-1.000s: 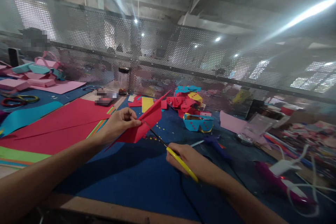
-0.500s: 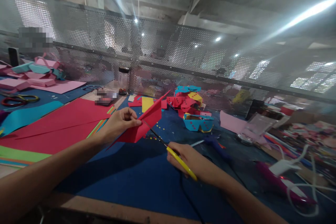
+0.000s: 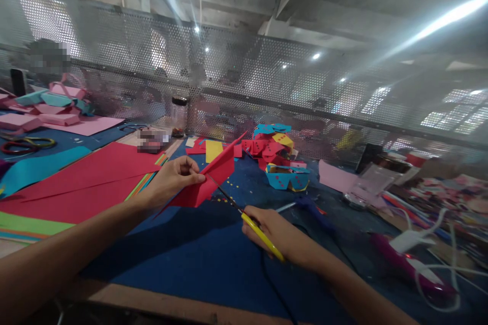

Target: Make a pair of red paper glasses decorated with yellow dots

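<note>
The right hand has crept slightly left along the scissors' line, toward the paper, and the yellow handle end sits a touch higher and closer in than before. At far left, the blurred figure behind the mesh has shifted a little. The view has drifted very slightly.

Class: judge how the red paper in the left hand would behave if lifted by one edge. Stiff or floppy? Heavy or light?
Probably fairly stiff: pinched at one end by the left hand, the red paper juts out without drooping. Likely very light, being thin sheet. Probably creases if squeezed.
</note>
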Available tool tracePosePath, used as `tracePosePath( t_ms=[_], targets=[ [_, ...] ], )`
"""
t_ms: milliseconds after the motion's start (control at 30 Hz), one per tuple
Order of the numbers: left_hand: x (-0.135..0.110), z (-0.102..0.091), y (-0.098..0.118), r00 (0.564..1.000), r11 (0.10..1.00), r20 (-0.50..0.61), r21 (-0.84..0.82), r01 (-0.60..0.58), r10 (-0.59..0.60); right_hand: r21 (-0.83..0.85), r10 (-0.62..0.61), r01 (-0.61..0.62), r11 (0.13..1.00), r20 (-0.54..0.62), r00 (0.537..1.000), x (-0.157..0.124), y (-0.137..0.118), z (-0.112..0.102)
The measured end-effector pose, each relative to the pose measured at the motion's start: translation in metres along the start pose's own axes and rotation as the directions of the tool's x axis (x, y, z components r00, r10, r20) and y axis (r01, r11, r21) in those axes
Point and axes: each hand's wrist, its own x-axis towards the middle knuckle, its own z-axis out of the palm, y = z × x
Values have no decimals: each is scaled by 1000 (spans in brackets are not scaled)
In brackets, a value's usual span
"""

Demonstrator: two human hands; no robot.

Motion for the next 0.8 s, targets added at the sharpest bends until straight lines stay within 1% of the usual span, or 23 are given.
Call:
tracePosePath(
  t_ms=[100, 200, 300, 533, 667, 767, 800],
  targets=[
    [0, -1, -1, 1000, 1000, -3, 4, 9, -9, -49, -11, 10, 999, -13, 1000, 2, 1, 1],
    [0, 0, 0, 1000, 1000, -9, 11, 24, -23, -144, -2, -2, 990, -31, 1000, 5, 4, 2],
    [-1, 1, 1, 999, 999, -18, 18, 34, -33, -207, 8, -13, 978, -22, 1000, 7, 6, 2],
    [-2, 0, -1, 999, 1000, -25, 6, 24, -24, -176, 37, -26, 984, 59, 998, 2, 2, -2],
    [2, -7, -5, 998, 999, -46, -22, 32, -33, -231, 44, -25, 973, 77, 996, -2, 0, -7],
    [6, -13, -5, 997, 998, -73, -49, 36, -39, -298, 45, -19, 954, 81, 996, -6, 2, -16],
    [6, -14, -4, 996, 997, -81, -61, 38, -43, -335, 52, -27, 942, 65, 997, -6, 3, -20]
  ],
)
